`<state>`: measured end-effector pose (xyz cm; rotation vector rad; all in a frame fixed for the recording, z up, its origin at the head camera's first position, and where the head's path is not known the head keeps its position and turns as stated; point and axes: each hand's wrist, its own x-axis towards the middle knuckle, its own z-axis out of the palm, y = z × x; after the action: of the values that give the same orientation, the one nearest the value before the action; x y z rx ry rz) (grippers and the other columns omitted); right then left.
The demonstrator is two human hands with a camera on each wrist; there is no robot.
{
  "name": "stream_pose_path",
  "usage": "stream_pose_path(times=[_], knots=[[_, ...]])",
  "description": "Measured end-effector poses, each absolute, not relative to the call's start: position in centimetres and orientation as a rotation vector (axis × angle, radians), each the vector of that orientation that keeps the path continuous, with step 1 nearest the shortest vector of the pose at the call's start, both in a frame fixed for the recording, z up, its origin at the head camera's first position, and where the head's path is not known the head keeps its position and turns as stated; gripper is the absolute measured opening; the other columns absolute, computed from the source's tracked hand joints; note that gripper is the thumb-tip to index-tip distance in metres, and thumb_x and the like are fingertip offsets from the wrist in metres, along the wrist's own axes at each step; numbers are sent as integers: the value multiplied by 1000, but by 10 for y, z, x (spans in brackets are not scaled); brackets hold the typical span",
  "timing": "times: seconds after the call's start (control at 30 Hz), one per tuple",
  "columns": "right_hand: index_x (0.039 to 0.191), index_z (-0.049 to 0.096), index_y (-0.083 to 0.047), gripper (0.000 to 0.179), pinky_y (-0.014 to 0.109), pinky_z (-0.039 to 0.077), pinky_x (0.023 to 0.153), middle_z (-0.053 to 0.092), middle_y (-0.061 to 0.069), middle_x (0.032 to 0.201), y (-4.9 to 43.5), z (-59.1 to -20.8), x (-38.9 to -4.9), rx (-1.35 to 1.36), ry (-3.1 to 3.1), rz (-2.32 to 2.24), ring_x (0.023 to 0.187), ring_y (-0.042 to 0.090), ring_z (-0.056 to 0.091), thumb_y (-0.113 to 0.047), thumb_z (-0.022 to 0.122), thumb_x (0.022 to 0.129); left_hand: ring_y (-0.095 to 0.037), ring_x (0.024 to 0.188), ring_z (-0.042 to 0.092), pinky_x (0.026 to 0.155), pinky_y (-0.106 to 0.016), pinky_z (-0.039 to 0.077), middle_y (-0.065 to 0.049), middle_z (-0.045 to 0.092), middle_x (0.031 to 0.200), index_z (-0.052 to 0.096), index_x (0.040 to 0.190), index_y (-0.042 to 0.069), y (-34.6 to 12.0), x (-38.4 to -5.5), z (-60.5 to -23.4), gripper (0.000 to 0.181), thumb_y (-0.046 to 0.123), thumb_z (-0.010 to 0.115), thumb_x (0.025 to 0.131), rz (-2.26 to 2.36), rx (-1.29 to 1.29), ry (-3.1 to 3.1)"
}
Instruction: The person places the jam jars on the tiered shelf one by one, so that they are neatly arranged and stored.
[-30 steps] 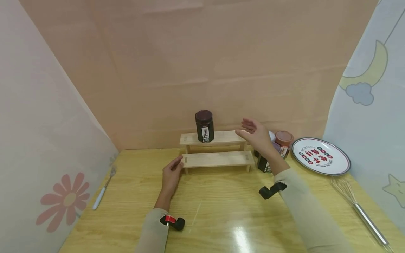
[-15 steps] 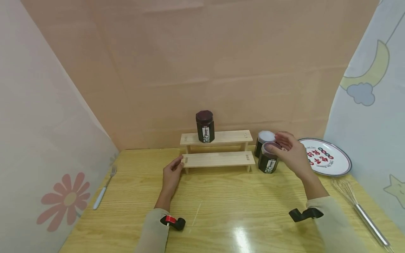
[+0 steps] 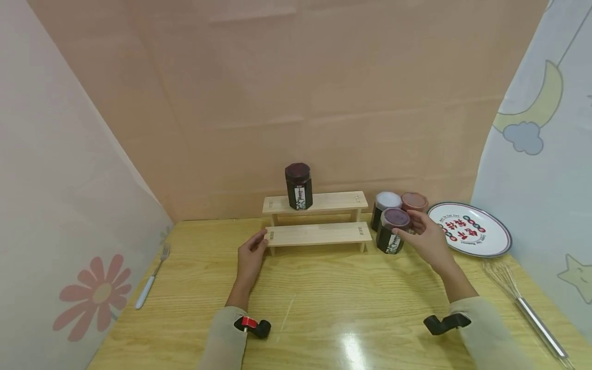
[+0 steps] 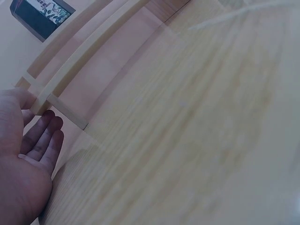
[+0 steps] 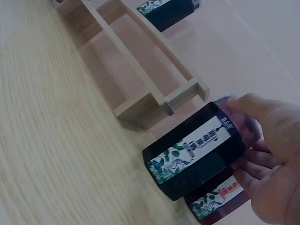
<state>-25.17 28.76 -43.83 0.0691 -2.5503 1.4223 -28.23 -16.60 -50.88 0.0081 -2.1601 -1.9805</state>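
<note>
My right hand (image 3: 429,240) grips a dark jar with a purple lid (image 3: 396,218) around its upper part, the thumb on the near left of the lid and the fingers at its right side. The jar stands upright on the table, its label (image 5: 190,147) facing the right wrist camera. With thumb and fingers my left hand (image 3: 251,256) holds the left end of the lower step of a two-step wooden shelf (image 3: 319,234). Another dark jar (image 3: 299,194) stands on the upper step. A white-lidded jar (image 3: 387,199) and an orange-brown-lidded jar (image 3: 414,201) stand close behind the gripped one, partly hidden.
A white plate with red lettering (image 3: 481,239) lies at the right by the wall. In front of it is a whisk (image 3: 532,313). A fork with a pale handle (image 3: 150,282) lies near the left edge of the table (image 3: 324,303). Cloth-like walls surround the table.
My right hand has moved right and down from above the shelf's right end to the purple-lidded jar and taken hold of it. My left hand has stayed on the shelf.
</note>
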Motion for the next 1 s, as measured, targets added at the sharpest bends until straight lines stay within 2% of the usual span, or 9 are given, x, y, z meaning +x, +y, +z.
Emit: stream_pose_path(times=[0.13, 0.33, 0.4, 0.5, 0.6, 0.67, 0.9, 1.0], knots=[[158, 33, 0, 88, 3, 41, 83, 53, 30, 149, 286, -445, -255, 58, -2575, 1409, 135, 46, 54, -38, 78, 93, -23, 136, 55, 93, -9, 50, -7, 62, 146, 67, 137, 13, -165, -283, -509, 34, 20, 64, 104, -1977, -1, -2175], [155, 38, -1, 84, 6, 42, 84, 54, 27, 149, 283, -453, -259, 40, -2583, 1351, 131, 39, 55, -38, 79, 92, -23, 136, 55, 92, -8, 50, -5, 63, 145, 68, 136, 14, -165, -283, -510, 33, 20, 64, 104, -1966, 13, -2180], [154, 40, -2, 82, 6, 42, 84, 56, 25, 147, 282, -454, -260, 36, -2566, 1350, 128, 33, 57, -38, 80, 92, -22, 137, 55, 93, -8, 50, -4, 63, 146, 68, 136, 14, -166, -283, -510, 33, 20, 64, 104, -1968, 16, -2184], [153, 42, -2, 80, 4, 42, 83, 57, 25, 145, 280, -454, -260, 45, -2545, 1358, 120, 17, 58, -37, 80, 92, -23, 138, 54, 93, -8, 49, -5, 62, 147, 67, 137, 14, -167, -283, -510, 34, 21, 63, 104, -1970, 15, -2188], [152, 43, -2, 79, 2, 43, 82, 58, 26, 143, 279, -454, -259, 53, -2527, 1371, 112, 0, 54, -35, 80, 91, -24, 138, 54, 92, -7, 48, -6, 61, 148, 67, 138, 14, -167, -282, -510, 34, 21, 63, 104, -1971, 17, -2189], [152, 44, -1, 78, 2, 43, 82, 59, 27, 142, 278, -454, -258, 56, -2517, 1377, 109, -6, 51, -34, 80, 91, -25, 139, 53, 92, -6, 48, -7, 60, 149, 66, 139, 13, -167, -282, -509, 35, 21, 63, 105, -1979, 18, -2191], [152, 44, -1, 77, 1, 44, 80, 59, 27, 141, 277, -454, -258, 29, -2484, 1404, 102, -16, 48, -32, 81, 91, -27, 142, 50, 93, -6, 47, -11, 58, 151, 63, 141, 9, -167, -282, -506, 37, 18, 60, 106, -2003, 28, -2207], [152, 45, -1, 77, 1, 44, 79, 59, 28, 141, 275, -453, -258, 18, -2482, 1393, 103, -14, 48, -32, 81, 91, -25, 140, 53, 94, -8, 48, -10, 60, 148, 65, 139, 10, -166, -282, -507, 36, 18, 62, 105, -1981, 24, -2193]])
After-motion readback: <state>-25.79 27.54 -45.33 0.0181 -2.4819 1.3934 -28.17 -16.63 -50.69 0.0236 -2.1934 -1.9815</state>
